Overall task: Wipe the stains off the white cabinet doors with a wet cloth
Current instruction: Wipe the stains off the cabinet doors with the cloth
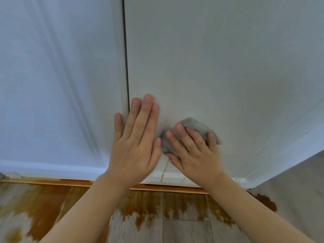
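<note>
Two white cabinet doors fill the view, split by a dark vertical gap; the left door and the right door. My left hand lies flat with straight fingers against the lower right door, its little finger across the gap. My right hand presses a crumpled grey cloth onto the right door low down, fingers spread and bent over it. A thin yellowish streak runs down the door just under the cloth. Much of the cloth is hidden beneath my fingers.
A white plinth runs along the bottom of the cabinet above an orange-brown wooden trim. Below is a worn wood-plank floor with orange patches. A grey surface sits at the lower right.
</note>
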A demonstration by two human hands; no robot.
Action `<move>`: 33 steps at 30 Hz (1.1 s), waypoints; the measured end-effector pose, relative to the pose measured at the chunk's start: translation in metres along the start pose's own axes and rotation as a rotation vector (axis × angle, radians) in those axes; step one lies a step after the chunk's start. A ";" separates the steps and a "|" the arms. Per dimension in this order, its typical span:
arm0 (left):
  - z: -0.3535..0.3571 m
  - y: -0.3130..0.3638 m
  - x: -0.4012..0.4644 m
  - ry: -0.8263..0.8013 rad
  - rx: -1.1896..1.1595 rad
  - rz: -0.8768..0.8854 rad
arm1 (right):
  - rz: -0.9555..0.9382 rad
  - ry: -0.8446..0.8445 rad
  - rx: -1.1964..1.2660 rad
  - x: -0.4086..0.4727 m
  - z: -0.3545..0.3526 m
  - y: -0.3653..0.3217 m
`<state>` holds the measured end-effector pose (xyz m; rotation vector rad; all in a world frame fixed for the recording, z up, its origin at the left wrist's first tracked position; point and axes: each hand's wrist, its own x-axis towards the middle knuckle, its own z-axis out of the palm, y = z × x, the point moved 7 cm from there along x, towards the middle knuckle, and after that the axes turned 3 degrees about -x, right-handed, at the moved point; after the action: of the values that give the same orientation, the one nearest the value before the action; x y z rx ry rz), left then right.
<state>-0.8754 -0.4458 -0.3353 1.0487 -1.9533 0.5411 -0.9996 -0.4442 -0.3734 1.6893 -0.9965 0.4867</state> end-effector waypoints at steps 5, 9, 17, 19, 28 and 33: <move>0.015 0.002 -0.020 -0.023 0.011 -0.014 | -0.282 -0.082 -0.043 -0.043 0.020 -0.031; 0.026 0.001 -0.036 -0.059 0.007 -0.018 | -0.491 -0.225 -0.067 -0.081 0.039 -0.057; 0.036 -0.002 -0.041 -0.008 0.039 -0.002 | -0.704 -0.330 0.181 -0.112 0.054 -0.113; 0.038 -0.003 -0.041 -0.004 0.047 0.015 | -0.790 -0.372 0.173 -0.119 0.059 -0.123; 0.036 -0.005 -0.042 -0.052 0.079 0.037 | -0.721 -0.563 0.300 -0.146 0.063 -0.076; 0.038 -0.005 -0.043 -0.070 0.087 0.026 | -0.637 -0.670 0.455 -0.161 0.060 -0.047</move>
<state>-0.8761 -0.4540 -0.3923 1.1116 -2.0223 0.6162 -1.0622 -0.4353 -0.5395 2.5339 -0.7507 -0.3299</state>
